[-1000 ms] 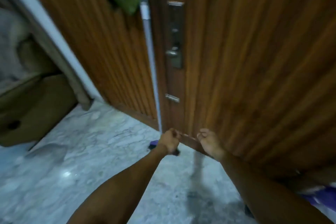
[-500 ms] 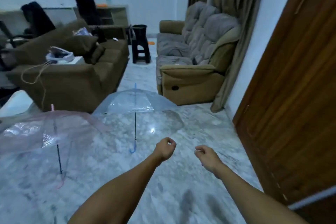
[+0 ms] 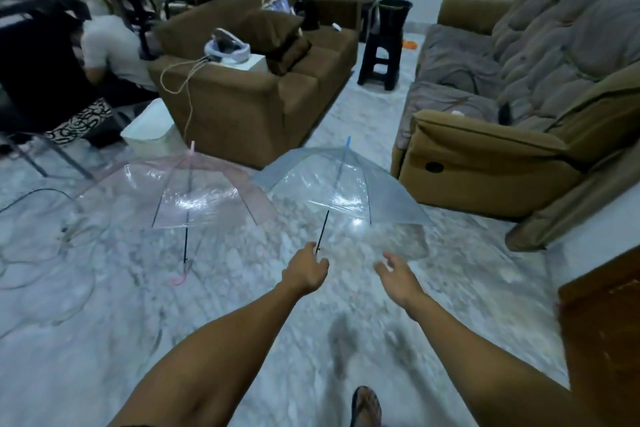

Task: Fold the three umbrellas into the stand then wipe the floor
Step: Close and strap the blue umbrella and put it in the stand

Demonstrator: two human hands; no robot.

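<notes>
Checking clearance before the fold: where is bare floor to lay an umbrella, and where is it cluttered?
Bare marble floor lies in front of both hands, below the pink umbrella. A narrower strip runs between the brown sofa and the recliner. Crowded: cables at far left, and the blue umbrella ahead.

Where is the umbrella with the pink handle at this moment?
In the head view, the pink-handled umbrella stands open on the marble floor at centre-left, left of the blue-tipped umbrella and in front of the brown sofa.
</notes>
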